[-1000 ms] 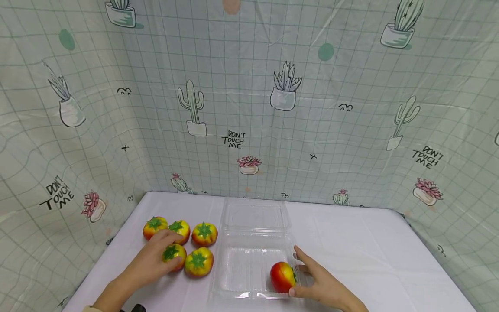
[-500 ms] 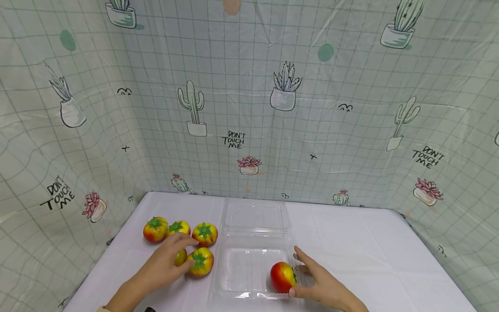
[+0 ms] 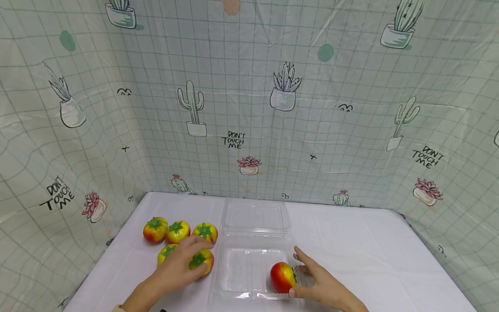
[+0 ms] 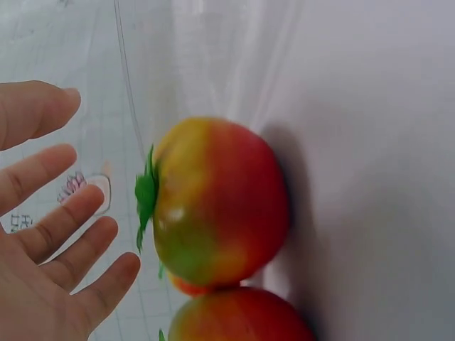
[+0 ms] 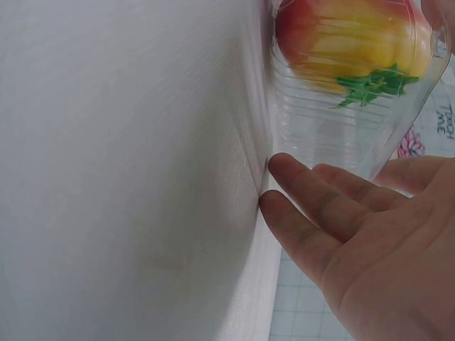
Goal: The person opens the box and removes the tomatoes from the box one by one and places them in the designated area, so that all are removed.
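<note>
My left hand point(image 3: 177, 265) hovers with spread fingers over the front right toy persimmon point(image 3: 202, 259) of a group on the left, partly covering it. In the left wrist view that persimmon point(image 4: 224, 202), yellow and red with a green cap, stands apart from the fingers. The clear plastic box point(image 3: 241, 264) lies unfolded in the middle. One persimmon point(image 3: 280, 277) lies tipped in its front right corner. Beside that corner is my right hand point(image 3: 321, 284), thumb at the rim. The right wrist view shows its straight fingers point(image 5: 320, 206) along the outer side wall.
Behind and left of my left hand sit several more persimmons: one at far left point(image 3: 155, 229), one beside it point(image 3: 178, 232), one nearer the box point(image 3: 205, 232). Another point(image 3: 165, 253) is half hidden by the hand. The box's lid point(image 3: 255, 216) lies back toward the patterned curtain point(image 3: 249, 108).
My left hand has shifted right, from over the front left persimmon to over the front right one. The right hand, the box and the persimmon in it stay put.
</note>
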Action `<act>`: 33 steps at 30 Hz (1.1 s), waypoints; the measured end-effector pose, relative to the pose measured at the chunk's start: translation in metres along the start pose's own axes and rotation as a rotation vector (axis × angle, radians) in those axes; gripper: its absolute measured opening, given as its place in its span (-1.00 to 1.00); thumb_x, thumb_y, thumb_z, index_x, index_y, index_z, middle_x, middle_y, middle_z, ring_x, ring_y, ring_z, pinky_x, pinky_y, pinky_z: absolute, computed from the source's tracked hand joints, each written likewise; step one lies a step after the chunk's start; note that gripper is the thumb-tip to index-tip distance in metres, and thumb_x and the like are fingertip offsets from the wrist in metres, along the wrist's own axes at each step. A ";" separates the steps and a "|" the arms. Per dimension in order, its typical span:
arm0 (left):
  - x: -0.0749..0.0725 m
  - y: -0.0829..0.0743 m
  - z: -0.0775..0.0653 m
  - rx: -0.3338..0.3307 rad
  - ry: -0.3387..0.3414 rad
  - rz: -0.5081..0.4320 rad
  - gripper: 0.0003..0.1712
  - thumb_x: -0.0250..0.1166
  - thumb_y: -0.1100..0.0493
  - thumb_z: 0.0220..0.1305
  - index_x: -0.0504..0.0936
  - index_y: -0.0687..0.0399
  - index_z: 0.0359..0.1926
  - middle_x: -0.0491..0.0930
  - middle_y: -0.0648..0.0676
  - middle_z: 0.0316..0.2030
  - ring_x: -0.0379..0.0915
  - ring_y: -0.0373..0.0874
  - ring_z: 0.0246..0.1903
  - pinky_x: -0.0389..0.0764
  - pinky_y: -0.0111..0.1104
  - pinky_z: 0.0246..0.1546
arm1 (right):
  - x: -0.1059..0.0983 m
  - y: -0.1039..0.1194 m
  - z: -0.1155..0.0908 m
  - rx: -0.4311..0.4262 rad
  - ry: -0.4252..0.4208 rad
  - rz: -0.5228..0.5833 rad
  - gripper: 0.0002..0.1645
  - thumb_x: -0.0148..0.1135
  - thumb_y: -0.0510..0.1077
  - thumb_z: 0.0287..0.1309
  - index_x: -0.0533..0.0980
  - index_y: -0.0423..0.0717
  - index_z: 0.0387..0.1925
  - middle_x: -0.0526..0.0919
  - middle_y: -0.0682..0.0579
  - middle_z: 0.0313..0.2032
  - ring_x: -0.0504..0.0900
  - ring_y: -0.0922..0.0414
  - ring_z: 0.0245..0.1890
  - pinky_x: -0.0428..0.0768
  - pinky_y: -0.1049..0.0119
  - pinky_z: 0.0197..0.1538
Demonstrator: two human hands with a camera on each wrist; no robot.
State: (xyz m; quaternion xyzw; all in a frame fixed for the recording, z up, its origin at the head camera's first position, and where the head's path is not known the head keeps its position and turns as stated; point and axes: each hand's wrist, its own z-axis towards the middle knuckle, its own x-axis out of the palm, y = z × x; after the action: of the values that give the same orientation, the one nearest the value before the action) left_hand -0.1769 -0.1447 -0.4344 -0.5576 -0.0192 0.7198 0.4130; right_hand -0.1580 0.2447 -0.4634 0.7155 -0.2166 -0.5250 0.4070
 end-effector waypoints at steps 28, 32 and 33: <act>0.019 -0.037 0.027 0.016 0.184 -0.143 -0.59 0.34 0.02 0.19 0.53 -0.27 0.08 0.39 -0.20 0.04 0.36 -0.19 0.06 0.48 -0.19 0.12 | -0.001 0.001 0.000 -0.005 0.016 0.004 0.22 0.39 0.18 -0.03 -0.10 0.04 0.50 0.17 -0.23 0.38 0.34 -0.27 0.23 0.59 -0.11 -0.05; 0.020 -0.043 0.032 0.036 0.219 -0.168 -0.60 0.32 0.00 0.21 0.52 -0.28 0.09 0.40 -0.22 0.03 0.35 -0.21 0.07 0.47 -0.22 0.13 | -0.001 0.000 -0.001 -0.009 0.017 -0.001 0.22 0.39 0.17 -0.03 -0.11 0.03 0.50 0.17 -0.22 0.38 0.33 -0.27 0.24 0.55 -0.14 0.00; 0.021 -0.044 0.034 0.045 0.222 -0.173 -0.60 0.32 0.00 0.21 0.52 -0.27 0.09 0.40 -0.22 0.04 0.35 -0.21 0.08 0.47 -0.22 0.14 | -0.001 0.000 -0.001 -0.010 0.017 -0.001 0.22 0.39 0.17 -0.03 -0.11 0.02 0.50 0.17 -0.21 0.38 0.33 -0.26 0.24 0.54 -0.16 0.02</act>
State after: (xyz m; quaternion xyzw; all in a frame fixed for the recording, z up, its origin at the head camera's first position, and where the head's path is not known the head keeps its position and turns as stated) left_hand -0.1798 -0.0884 -0.4163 -0.6208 -0.0053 0.6156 0.4853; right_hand -0.1571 0.2461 -0.4628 0.7181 -0.2101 -0.5202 0.4118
